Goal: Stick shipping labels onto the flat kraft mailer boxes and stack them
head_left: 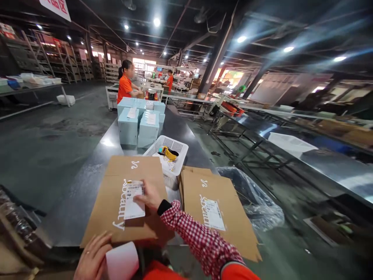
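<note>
My right hand (150, 196) lies flat on a white shipping label (133, 200), pressing it onto the top of a brown cardboard box (112, 202) printed "Beauty". Its fingers are stretched out. At the near edge of that box my left hand (91, 258) rests with its fingers spread, next to a white roll of labels (122, 261). A second brown box (217, 212) with a label stuck on it stands to the right.
A white plastic basket (175, 146) holding a yellow tool sits behind the boxes on the dark steel table (75, 202). Pale blue cartons (140, 124) are stacked further back. A person in orange stands beyond them. A clear plastic bag (256, 202) hangs at the right.
</note>
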`<state>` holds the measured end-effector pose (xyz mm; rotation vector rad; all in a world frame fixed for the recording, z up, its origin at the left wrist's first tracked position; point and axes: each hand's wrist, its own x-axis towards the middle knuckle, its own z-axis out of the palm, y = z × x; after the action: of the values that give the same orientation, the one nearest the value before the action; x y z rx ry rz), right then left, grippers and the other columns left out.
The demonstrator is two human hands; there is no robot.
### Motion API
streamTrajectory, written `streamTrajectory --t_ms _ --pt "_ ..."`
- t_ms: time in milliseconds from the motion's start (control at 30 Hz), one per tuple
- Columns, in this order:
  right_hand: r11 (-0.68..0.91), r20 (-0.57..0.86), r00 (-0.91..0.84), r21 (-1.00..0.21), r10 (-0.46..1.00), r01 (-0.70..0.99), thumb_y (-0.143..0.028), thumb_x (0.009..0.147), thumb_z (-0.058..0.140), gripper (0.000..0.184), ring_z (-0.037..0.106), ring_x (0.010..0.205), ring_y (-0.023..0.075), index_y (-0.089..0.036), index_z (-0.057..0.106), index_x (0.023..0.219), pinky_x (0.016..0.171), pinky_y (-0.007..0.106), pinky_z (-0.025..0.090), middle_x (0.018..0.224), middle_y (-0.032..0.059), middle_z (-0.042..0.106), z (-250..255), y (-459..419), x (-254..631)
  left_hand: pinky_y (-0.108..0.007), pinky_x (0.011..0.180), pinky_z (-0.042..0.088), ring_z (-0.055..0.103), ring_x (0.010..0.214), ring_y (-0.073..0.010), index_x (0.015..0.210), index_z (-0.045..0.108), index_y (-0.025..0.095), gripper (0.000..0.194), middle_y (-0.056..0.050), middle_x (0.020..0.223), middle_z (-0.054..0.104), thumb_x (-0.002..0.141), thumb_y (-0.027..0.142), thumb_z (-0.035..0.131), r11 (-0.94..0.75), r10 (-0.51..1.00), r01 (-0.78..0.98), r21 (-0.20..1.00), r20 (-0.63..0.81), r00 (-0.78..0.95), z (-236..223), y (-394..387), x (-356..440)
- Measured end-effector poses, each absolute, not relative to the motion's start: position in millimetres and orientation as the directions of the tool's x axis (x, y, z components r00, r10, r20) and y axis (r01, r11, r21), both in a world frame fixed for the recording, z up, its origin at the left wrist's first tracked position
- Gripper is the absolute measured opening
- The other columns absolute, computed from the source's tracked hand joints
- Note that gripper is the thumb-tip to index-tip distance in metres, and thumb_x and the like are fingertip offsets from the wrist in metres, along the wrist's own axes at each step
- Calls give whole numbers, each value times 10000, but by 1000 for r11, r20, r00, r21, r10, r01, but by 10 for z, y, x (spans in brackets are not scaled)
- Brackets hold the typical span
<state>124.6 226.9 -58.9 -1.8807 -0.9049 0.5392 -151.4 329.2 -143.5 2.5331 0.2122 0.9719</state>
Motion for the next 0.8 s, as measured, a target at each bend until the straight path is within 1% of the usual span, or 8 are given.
streamTrajectory --t_ms 100,200,333,400,467,600,700,800 --pt "-442 -7 559 -619 829 649 -321 585 789 812 574 1017 292 -124 411 1275 849 428 471 1182 169 555 -592 2272 1126 -399 1012 424 567 1160 -205 968 635 245 252 -51 1173 666 917 232 389 -926 197 -54 375 599 776 -1532 3359 -1439" --pt "-565 37 625 -390 779 727 -513 633 739 1007 530 1084 365 -55 275 1401 877 504 444 1307 278 446 -553 2258 1021 -360 1010 434 548 1188 -185 989 625 248 231 -43 1191 658 907 222 410 -928 158 -85 363 591 791 -1581 3405 -1432" --pt "-337 177 394 -283 902 898 -584 800 542 746 352 1295 346 -179 355 1397 1069 571 235 1434 168 392 -644 2283 877 -324 988 460 579 1149 -181 988 644 258 246 -25 1156 678 920 268 407 -919 182 -61 389 558 810 -1565 3461 -1451" --pt "-278 140 329 -297 934 914 -549 848 490 609 303 1342 316 -243 406 1368 1094 584 161 1455 111 390 -689 2234 936 -292 944 490 611 1100 -178 982 659 254 246 -34 1140 686 911 277 425 -934 151 -72 350 569 809 -1550 3503 -1480" --pt "-490 97 543 -322 834 810 -467 880 467 539 298 1349 329 -207 435 1351 1077 600 165 1449 145 392 -693 2081 1125 -373 958 481 597 1123 -223 924 683 234 289 -87 1191 654 910 271 397 -950 246 78 302 569 785 -1550 3535 -1530" --pt "-780 -81 874 -496 479 382 -391 860 467 463 509 1171 329 -56 559 1167 978 477 369 1221 242 565 -709 1633 1569 -563 927 435 580 1132 -307 810 706 190 426 -197 1238 600 910 183 293 -879 462 447 164 526 715 -1595 3462 -1612" --pt "-683 -175 850 -683 497 259 -432 786 514 417 624 970 283 -86 595 1004 854 392 476 1024 182 664 -824 1409 1672 -585 850 465 613 1074 -329 784 709 182 435 -241 1206 606 897 155 290 -899 398 434 59 525 753 -1588 3270 -1557" --pt "-440 -211 863 -898 459 15 -461 690 558 457 643 972 273 -133 565 1010 834 375 514 1059 156 674 -927 1136 1706 -594 863 467 609 1089 -317 819 700 198 414 -193 1198 627 894 145 296 -919 368 385 81 523 769 -1445 3074 -1446"
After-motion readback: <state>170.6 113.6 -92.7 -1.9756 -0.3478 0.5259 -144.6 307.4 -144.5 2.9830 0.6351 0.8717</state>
